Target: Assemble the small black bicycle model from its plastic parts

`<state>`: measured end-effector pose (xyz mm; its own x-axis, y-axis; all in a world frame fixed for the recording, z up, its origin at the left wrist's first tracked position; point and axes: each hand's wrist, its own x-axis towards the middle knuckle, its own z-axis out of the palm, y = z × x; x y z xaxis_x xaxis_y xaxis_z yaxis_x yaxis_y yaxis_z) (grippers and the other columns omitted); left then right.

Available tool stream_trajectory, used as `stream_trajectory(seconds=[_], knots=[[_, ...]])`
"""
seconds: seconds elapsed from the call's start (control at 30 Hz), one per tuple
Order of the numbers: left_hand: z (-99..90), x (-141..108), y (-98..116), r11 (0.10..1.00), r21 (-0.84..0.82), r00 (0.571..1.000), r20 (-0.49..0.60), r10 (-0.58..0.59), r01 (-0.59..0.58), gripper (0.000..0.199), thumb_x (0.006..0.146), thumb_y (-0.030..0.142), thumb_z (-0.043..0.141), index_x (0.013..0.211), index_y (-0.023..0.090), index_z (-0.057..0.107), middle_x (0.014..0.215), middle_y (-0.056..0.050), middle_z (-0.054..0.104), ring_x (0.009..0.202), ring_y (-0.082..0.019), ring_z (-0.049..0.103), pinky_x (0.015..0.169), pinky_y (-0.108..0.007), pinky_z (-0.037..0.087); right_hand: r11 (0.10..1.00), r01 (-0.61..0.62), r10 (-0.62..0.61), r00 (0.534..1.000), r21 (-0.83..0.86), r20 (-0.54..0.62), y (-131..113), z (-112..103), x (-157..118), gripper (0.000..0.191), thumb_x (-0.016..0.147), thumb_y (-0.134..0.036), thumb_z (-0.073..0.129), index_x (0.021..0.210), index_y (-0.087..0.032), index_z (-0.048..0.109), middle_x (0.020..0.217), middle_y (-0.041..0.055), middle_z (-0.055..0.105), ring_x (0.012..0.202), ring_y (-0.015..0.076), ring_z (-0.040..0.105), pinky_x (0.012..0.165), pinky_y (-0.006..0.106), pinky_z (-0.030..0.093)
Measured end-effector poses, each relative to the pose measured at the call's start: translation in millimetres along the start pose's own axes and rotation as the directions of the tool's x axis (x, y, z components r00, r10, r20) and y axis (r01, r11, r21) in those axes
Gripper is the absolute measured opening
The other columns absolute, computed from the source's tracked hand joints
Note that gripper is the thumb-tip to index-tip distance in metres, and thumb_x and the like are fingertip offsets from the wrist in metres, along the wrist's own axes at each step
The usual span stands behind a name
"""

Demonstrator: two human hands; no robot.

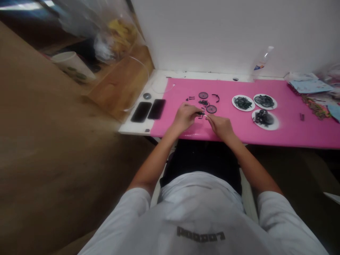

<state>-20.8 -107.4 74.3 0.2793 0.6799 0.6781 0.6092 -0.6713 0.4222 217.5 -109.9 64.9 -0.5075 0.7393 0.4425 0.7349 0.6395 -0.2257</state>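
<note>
My left hand [185, 116] is closed, its fingertips pinching a small dark part [201, 113] over the pink mat. From the right, my right hand [220, 126] pinches a thin silvery piece [205, 115] whose tip meets the dark part; its exact kind is too small to tell. Just beyond the fingers lie a spoked toy wheel [211, 109] and a second toy wheel [203, 95]. Between them is a black piece like a chain and crank [204, 102]. Curved black strips [217, 98] and short black rods [191, 98] lie nearby.
Several black parts fill a left plate [233, 105], a far-right plate [276, 105] and a near plate [276, 124] on the pink mat [305, 132]. Two phones [141, 112] lie at left. A plastic bottle [262, 60] stands by the wall; bags [310, 86] crowd the right end.
</note>
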Motion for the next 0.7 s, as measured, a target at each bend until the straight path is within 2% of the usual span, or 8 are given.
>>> stream_trajectory(seconds=[0.1,0.2,0.27,0.33,0.4,0.47,0.6,0.7], knots=[[6.0,-2,-4,1.0,-0.005,1.0,-0.007,0.01,-0.01,0.023,0.1,0.009,0.067,0.107,0.024,0.084,0.098,-0.005,0.086,0.088,-0.021,0.079,0.098,-0.045,0.052,0.996,-0.025,0.02,0.998,0.085,0.059,-3,-3,-1,0.054,0.119,-0.052,0.035,0.116,-0.019,0.078,0.1,0.012,0.084,0.077,0.0222,0.075,0.065,0.03,0.041],[12.0,-4,-7,1.0,-0.012,0.999,-0.047,0.01,-0.011,0.026,0.098,0.007,0.067,0.104,0.025,0.084,0.095,-0.004,0.086,0.087,-0.02,0.079,0.097,-0.046,0.054,0.929,-0.088,0.062,0.995,0.359,0.082,-10,-9,-1,0.059,0.117,-0.061,0.033,0.104,-0.021,0.074,0.079,0.0068,0.078,0.07,0.0212,0.072,0.071,0.031,0.047],[15.3,-6,-7,0.999,-0.023,0.996,-0.081,0.022,-0.024,0.028,0.096,0.005,0.066,0.103,0.025,0.084,0.094,-0.003,0.086,0.085,-0.02,0.079,0.097,-0.046,0.055,0.788,-0.196,0.129,0.979,0.584,0.155,-18,-15,0,0.061,0.113,-0.072,0.037,0.097,-0.023,0.07,0.058,-0.0008,0.063,0.058,0.0204,0.067,0.068,0.031,0.05],[16.9,-7,-6,0.999,-0.033,0.994,-0.11,0.018,-0.022,0.031,0.094,0.003,0.065,0.103,0.026,0.085,0.095,-0.003,0.086,0.087,-0.021,0.079,0.096,-0.046,0.056,0.564,-0.331,0.182,0.944,0.757,0.276,-24,-21,0,0.062,0.106,-0.081,0.045,0.092,-0.024,0.064,0.048,-0.0069,0.049,0.046,0.0188,0.061,0.057,0.029,0.046],[16.2,-7,-4,0.999,-0.035,0.993,-0.122,0.004,-0.008,0.033,0.094,0.003,0.065,0.104,0.026,0.085,0.096,-0.004,0.086,0.09,-0.022,0.079,0.095,-0.045,0.057,0.354,-0.428,0.202,0.903,0.832,0.378,-30,-27,0,0.062,0.1,-0.084,0.056,0.09,-0.024,0.062,0.045,-0.01,0.041,0.04,0.0164,0.055,0.049,0.027,0.039],[13.0,-6,-1,0.999,-0.036,0.994,-0.112,0.009,-0.013,0.033,0.096,0.003,0.064,0.105,0.027,0.085,0.098,-0.003,0.086,0.091,-0.021,0.079,0.096,-0.045,0.057,0.223,-0.474,0.201,0.877,0.852,0.436,-33,-31,0,0.061,0.095,-0.084,0.065,0.091,-0.023,0.063,0.045,-0.0115,0.038,0.038,0.0142,0.05,0.045,0.025,0.033],[2.4,-3,5,0.996,-0.047,0.995,-0.065,0.075,-0.078,0.029,0.101,0.006,0.065,0.107,0.027,0.083,0.099,-0.003,0.086,0.089,-0.019,0.079,0.099,-0.044,0.053,0.141,-0.494,0.182,0.865,0.858,0.468,-33,-34,1,0.06,0.093,-0.081,0.069,0.093,-0.022,0.064,0.047,-0.0125,0.035,0.038,0.0122,0.043,0.043,0.025,0.029],[-4.5,0,9,0.998,-0.043,0.998,-0.028,0.054,-0.055,0.028,0.102,0.007,0.064,0.109,0.026,0.083,0.101,-0.004,0.086,0.092,-0.02,0.08,0.1,-0.044,0.053,0.216,-0.469,0.218,0.878,0.857,0.426,-32,-33,3,0.057,0.097,-0.08,0.063,0.091,-0.023,0.063,0.052,-0.0118,0.034,0.041,0.0117,0.038,0.046,0.026,0.032]])
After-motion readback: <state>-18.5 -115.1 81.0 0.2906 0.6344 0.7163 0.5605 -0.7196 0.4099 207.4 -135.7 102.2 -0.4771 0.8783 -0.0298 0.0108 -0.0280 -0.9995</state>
